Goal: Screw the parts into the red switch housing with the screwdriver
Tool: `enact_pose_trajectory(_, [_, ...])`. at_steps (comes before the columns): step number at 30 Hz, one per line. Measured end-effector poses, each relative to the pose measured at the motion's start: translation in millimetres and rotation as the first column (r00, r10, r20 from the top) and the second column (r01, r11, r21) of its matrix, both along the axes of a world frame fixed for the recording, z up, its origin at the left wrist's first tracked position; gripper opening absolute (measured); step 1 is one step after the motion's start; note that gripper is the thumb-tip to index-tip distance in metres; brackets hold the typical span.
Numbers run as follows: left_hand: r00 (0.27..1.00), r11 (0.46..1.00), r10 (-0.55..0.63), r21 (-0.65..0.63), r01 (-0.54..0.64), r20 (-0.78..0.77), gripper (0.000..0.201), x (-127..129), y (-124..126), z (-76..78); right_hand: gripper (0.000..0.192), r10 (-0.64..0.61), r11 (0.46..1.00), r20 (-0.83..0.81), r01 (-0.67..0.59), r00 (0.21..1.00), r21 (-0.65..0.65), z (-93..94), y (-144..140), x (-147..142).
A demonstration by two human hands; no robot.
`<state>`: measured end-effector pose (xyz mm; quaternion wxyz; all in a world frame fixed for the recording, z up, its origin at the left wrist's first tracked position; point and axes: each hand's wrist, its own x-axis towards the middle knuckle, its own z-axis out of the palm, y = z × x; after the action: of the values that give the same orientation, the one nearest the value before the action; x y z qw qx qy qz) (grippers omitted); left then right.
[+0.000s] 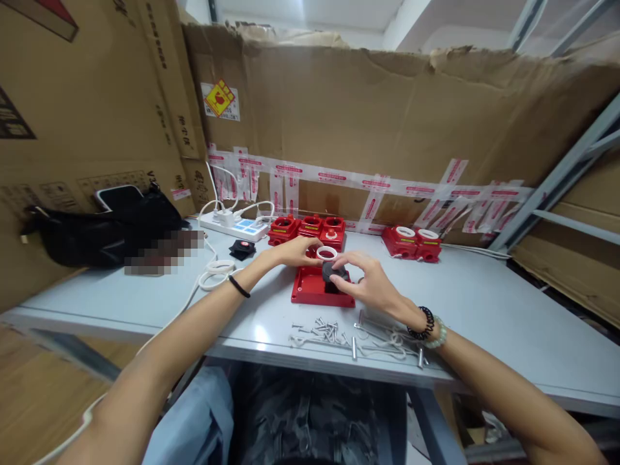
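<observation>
fingers of the right hand [371,284] are pinching a black round part [333,271] over the red tray [314,294] at bench [484,310] centre, while the left hand [290,252], curled at ten o'clock, is touching a white ring [326,252].

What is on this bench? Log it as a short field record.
left hand: rests on the red housing, by a white ring
right hand: fingers on a black round part set on the housing
near edge: loose screws
back: more red housings, power strip
left side: black bag
</observation>
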<state>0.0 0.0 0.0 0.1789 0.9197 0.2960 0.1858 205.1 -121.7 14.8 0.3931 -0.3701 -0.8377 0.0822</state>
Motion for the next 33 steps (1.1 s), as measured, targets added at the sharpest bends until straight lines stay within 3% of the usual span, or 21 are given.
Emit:
enact_pose_trajectory(9, [0.999,0.996,0.043,0.083,-0.045,0.029,0.051,-0.3,-4.7,9.2,0.009,-0.012,1.000,0.001,0.012,1.000,0.007,-0.5,-0.1,-0.5])
enact_pose_trajectory(17, [0.981,0.975,0.156,0.140,-0.172,0.115,0.050,-12.9,-25.6,41.0,0.011,-0.022,1.000,0.018,0.021,1.000,0.006,-0.7,-1.8,-1.1])
enact_pose_trajectory(22, [0.959,0.961,0.177,0.172,-0.217,0.221,0.051,-26.2,-45.4,59.8,0.013,-0.037,0.995,-0.052,0.041,0.998,0.090,7.3,-7.6,1.6])
enact_pose_trajectory(25, [0.957,0.970,0.148,0.152,-0.190,0.250,0.049,-27.0,-57.8,64.4,0.005,-0.092,0.977,-0.207,0.128,0.974,0.168,15.5,-7.8,9.7])
enact_pose_trajectory(29, [0.979,0.989,0.067,0.117,-0.091,0.192,0.048,-18.2,-70.8,61.9,0.008,-0.164,0.951,-0.386,0.249,0.908,0.181,22.2,-4.2,21.8])
enact_pose_trajectory(33, [0.988,0.996,-0.032,0.091,0.018,0.154,0.045,-6.7,-76.4,52.9,0.023,-0.058,0.978,-0.251,0.106,0.966,0.181,23.2,-6.0,22.2])
